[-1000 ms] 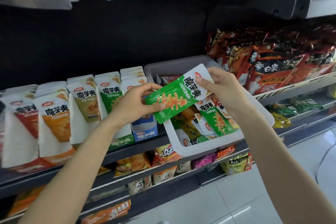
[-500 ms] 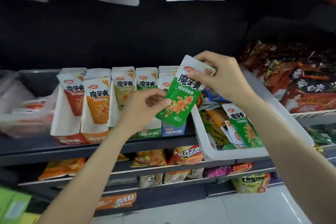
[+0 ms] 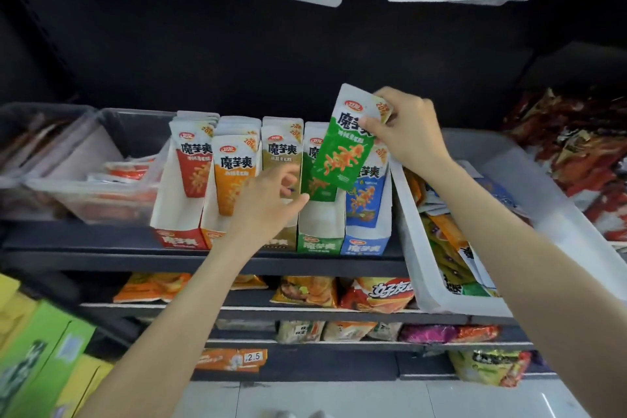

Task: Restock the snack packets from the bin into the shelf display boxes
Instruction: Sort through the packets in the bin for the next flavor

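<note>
A green packet [image 3: 342, 149] with a white top, tilted with its top toward 1 o'clock, hangs in front of the green box [image 3: 317, 232]. Five display boxes stand side by side on the shelf: red box [image 3: 176, 231], orange box [image 3: 212, 231], olive box [image 3: 283, 241], green, blue box [image 3: 364, 241], each with upright packets. At 3 o'clock of them, a white bin [image 3: 427, 282] holds mixed packets lying loose.

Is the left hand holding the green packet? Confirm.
No, only the right hand pinches the green packet; the left hand is off it.
</note>
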